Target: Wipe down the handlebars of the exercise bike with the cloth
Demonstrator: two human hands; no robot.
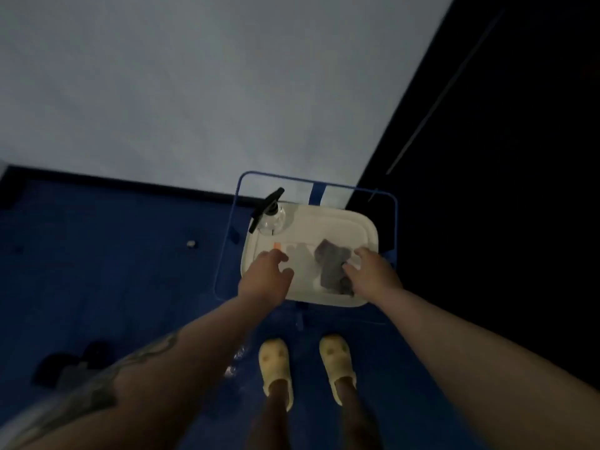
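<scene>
Grey cloth [333, 267] crumpled on the right half of a white tray [363, 227], touching the tray's floor; tray held inside a thin blue wire frame [227, 241] above a blue floor [113, 271]. Clear spray bottle [272, 216] with a black trigger head standing upright at the far left corner of the tray, well apart from the cloth; small orange tag [277, 245] on the tray's left part, just beyond the left fingertips. Left hand [267, 277] hovering over the near left edge of the tray, fingers loosely spread and slightly bent, holding nothing; tattooed forearm trailing back from it. Right hand [373, 271] at the near right side of the tray, fingers spread and reaching onto the right edge of the cloth; fingertips touching or almost touching the fabric, no closed grip visible; cannot tell for certain in the dim, blurred view whether any fabric is pinched. Pale yellow slippers [276, 368] on the floor just short of the tray, toes pointing towards it. White wall [194, 92] beyond the tray; dark surface [503, 157] to the tray's right; small pale object [191, 244] on the floor left of the tray; dark shapes [71, 362] on the floor farther left and nearer. No exercise bike or handlebars in view.
</scene>
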